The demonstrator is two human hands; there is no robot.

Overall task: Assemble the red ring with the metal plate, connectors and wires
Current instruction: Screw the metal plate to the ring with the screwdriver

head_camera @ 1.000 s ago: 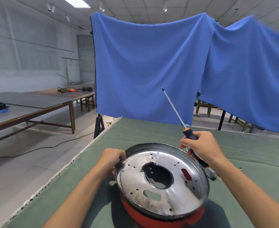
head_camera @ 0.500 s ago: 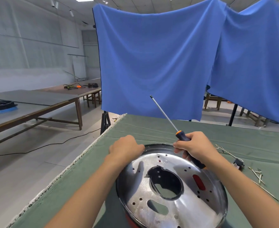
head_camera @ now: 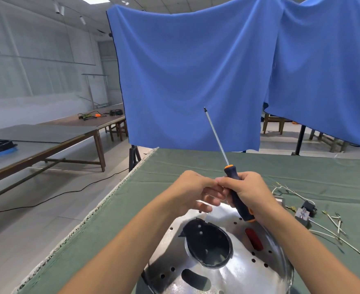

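Metal plate [head_camera: 228,270]: laid at the near edge of the green surface [head_camera: 196,166], its dark centre hole facing up.
Right hand [head_camera: 249,192]: grip clamped round the screwdriver [head_camera: 236,196] handle, shaft pointed up and away.
Left hand [head_camera: 194,192]: held above the plate, fingers curled, fingertips met with the right hand; anything pinched cannot be told.
Wires [head_camera: 334,228]: spread with connectors [head_camera: 303,214] toward the right edge.

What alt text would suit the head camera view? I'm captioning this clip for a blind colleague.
A person's right hand grips a screwdriver by its dark handle, shaft pointing up and away, while the left hand meets it at the fingertips above a shiny perforated metal plate on a green table. Loose wires and small connectors lie to the right; blue cloth hangs behind.
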